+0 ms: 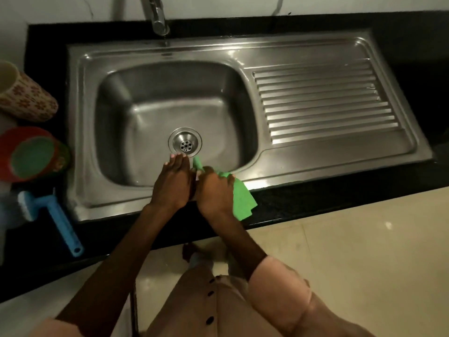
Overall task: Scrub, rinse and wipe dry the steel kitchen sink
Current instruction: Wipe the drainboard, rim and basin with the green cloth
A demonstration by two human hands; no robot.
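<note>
steel sink (170, 57) is set into a black surface (303, 198), with its basin to the left and a ribbed draining board (323, 103) to the right. the left hand (173, 181) is held over the basin's near edge with fingers straight, the tips close to the drain (185, 142); whether they touch it cannot be told. the right hand (215, 190) is curled round a green cloth (243, 200) just beside it, the cloth hanging over the sink's front rim. open room is seen across the basin floor and the draining board. a tap (159, 18) stands over the back rim. at the left edge, a patterned cup (26, 98), a red container (31, 154) and a blue brush (56, 220) are crowded together. no writing can be read.
</note>
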